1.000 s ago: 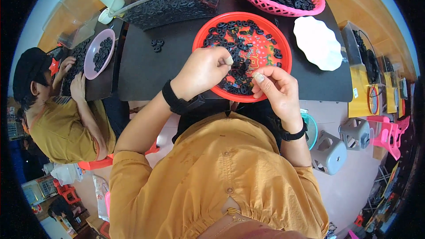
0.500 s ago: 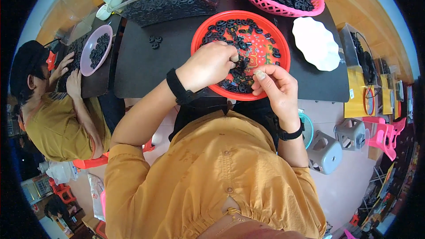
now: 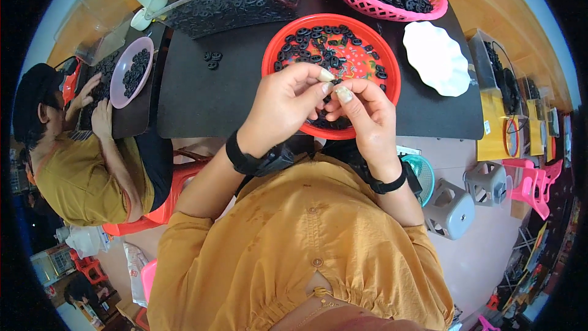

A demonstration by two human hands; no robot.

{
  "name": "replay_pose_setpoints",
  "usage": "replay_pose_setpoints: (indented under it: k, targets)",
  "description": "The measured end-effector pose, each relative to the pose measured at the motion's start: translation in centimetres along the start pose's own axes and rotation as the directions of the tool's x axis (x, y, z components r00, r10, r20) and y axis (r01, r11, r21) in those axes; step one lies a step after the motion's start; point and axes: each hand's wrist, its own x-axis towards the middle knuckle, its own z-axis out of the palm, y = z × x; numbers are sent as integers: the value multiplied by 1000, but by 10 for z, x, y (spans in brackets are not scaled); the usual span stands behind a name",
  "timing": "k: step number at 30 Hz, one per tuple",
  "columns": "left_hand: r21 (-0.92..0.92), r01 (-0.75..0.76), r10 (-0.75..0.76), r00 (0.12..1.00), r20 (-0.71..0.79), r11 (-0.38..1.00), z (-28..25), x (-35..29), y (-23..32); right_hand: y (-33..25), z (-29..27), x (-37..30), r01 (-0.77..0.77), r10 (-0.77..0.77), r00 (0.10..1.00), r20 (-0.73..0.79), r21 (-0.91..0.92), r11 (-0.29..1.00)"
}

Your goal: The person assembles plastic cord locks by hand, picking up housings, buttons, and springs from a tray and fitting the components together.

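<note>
Over the near part of a round red tray [image 3: 267, 49], my left hand [image 3: 288, 95] and my right hand [image 3: 364, 110] meet fingertip to fingertip. Both pinch at a tiny dark piece [image 3: 334, 84], mostly covered by the fingers; its kind is too small to make out. Loose black oval pieces with holes [image 3: 304, 32] lie scattered round the tray, on its red patterned bottom. Each wrist wears a black band. A few similar black pieces [image 3: 212, 60] sit on the dark table [image 3: 208, 101] to the left of the tray.
Behind the tray stand a clear bin [image 3: 239, 0] and a pink basket [image 3: 378, 6], both filled with black pieces. A white scalloped plate [image 3: 436, 58] lies at right. On the left, a co-worker [image 3: 92, 178] sits by a pale purple bowl [image 3: 149, 49]. Grey stools [image 3: 450, 211] stand at lower right.
My left hand has come up from among the pieces in the tray and moved toward my right hand. My right hand has shifted slightly left; their fingertips now meet.
</note>
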Motion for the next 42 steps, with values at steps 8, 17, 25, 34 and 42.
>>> replay_pose_setpoints:
  k: [8, 17, 25, 34, 42]
  targets:
    - [-159, 85, -78, 996, 54, 984, -7, -5, -2, 3, 0, 2, 0, -4, 999, 48, 74, 997]
    - [-377, 112, -108, 994, 32, 919, -8, -3, -2, 2, 4, -2, 30, -30, 1000, -1, -13, 999]
    - [-436, 50, -56, 998, 1, 899, -1, -9, 5, 1, 10, -2, 59, -59, 995, -86, -6, 998]
    - [-346, -35, 5, 996, -89, 937, 1, -13, 3, 2, 17, -2, 61, -57, 993, -103, 32, 998]
    - [-309, -71, 38, 993, -111, 948, 5, -15, 5, 3, 17, -2, 58, -54, 993, -102, 43, 997]
